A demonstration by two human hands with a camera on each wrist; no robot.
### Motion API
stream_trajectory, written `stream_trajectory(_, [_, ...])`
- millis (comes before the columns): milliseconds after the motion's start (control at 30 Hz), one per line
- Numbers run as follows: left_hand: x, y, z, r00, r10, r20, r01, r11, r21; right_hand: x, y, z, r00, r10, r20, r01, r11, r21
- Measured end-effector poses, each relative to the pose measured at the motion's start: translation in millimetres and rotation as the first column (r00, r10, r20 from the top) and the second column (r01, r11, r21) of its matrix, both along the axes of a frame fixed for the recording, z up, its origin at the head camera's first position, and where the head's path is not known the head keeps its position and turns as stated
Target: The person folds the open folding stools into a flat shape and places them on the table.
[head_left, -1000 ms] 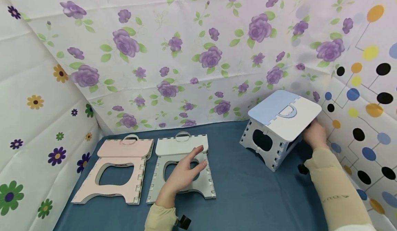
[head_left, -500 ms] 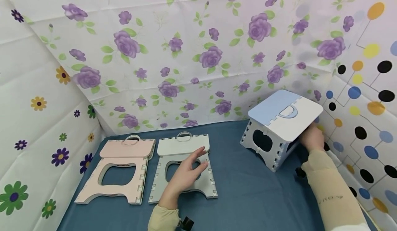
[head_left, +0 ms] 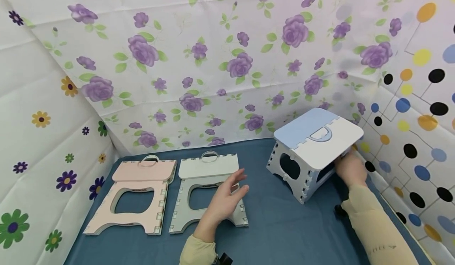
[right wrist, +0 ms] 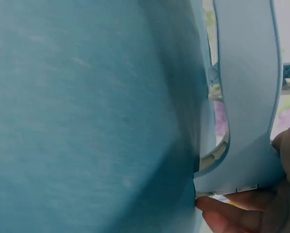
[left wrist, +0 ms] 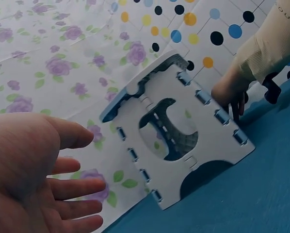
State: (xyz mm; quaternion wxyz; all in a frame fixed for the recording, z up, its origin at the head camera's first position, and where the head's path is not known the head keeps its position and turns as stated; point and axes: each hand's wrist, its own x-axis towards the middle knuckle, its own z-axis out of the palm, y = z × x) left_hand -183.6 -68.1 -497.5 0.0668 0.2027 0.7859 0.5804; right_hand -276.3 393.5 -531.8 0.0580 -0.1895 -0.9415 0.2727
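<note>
An unfolded step stool [head_left: 330, 148] with a blue and white top stands upright at the back right. My right hand [head_left: 352, 170] grips its right-hand leg panel. In the right wrist view, the fingers [right wrist: 232, 213] curl round the edge of that leg panel [right wrist: 250, 97]. My left hand [head_left: 224, 203] hovers over the flat, folded grey-green stool [head_left: 209, 168], fingers extended and holding nothing. From the left wrist view, the unfolded stool's oval side opening faces the open left palm [left wrist: 26, 160].
A folded pink stool [head_left: 143, 171] lies left of the grey-green one. Blue cloth [head_left: 277, 233] covers the table. Printed fabric walls rise behind and on both sides, with the dotted one [head_left: 423, 146] close to my right arm.
The unfolded stool has shifted left and a little toward me, with the right hand moving along on its leg panel. My left hand has drifted right, toward it.
</note>
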Motion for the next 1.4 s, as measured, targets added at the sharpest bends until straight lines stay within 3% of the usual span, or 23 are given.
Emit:
stream_trajectory(367, [0.0,41,-2.7,0.998,0.005,0.06,-0.007,0.999,0.037,32.0,-13,1.1,0.997,0.049,0.064,-0.048,0.999,-0.019])
stream_trajectory(567, [0.1,60,-8.9,0.999,0.019,0.049,-0.017,0.999,-0.036,53.8,-17,8.8,0.98,0.146,0.133,-0.145,0.989,-0.017])
stream_trajectory(700, [0.6,69,-13.0,0.999,0.017,0.037,-0.013,0.994,-0.106,65.1,-15,14.9,0.952,0.254,0.169,-0.247,0.967,-0.061])
stream_trajectory(833, [3.0,76,-17.2,0.999,-0.006,0.037,0.011,0.991,-0.132,75.6,-12,16.3,0.905,0.401,0.145,-0.375,0.91,-0.175])
stream_trajectory(933, [5.0,80,-20.0,1.0,-0.017,0.012,0.019,0.99,-0.14,83.8,-10,14.9,0.846,0.526,0.082,-0.48,0.82,-0.31])
stream_trajectory(1000, [5.9,82,-20.7,1.0,0.003,-0.012,-0.005,0.99,-0.139,87.4,-12,13.7,0.813,0.582,0.034,-0.527,0.759,-0.384])
stream_trajectory(1067, [6.5,84,-21.0,0.999,0.041,-0.035,-0.046,0.99,-0.137,90.1,-18,13.0,0.786,0.619,-0.007,-0.569,0.717,-0.403])
stream_trajectory(1133, [6.7,86,-20.5,0.995,0.094,-0.038,-0.099,0.984,-0.148,91.5,-25,12.9,0.782,0.622,-0.035,-0.588,0.718,-0.374])
stream_trajectory(1233, [5.6,91,-20.4,0.987,0.155,-0.044,-0.161,0.971,-0.175,93.3,-34,13.5,0.809,0.586,-0.041,-0.564,0.755,-0.334])
stream_trajectory(1400, [3.7,99,-22.6,0.972,0.225,-0.066,-0.235,0.934,-0.268,94.7,-40,14.3,0.845,0.535,-0.011,-0.508,0.795,-0.332])
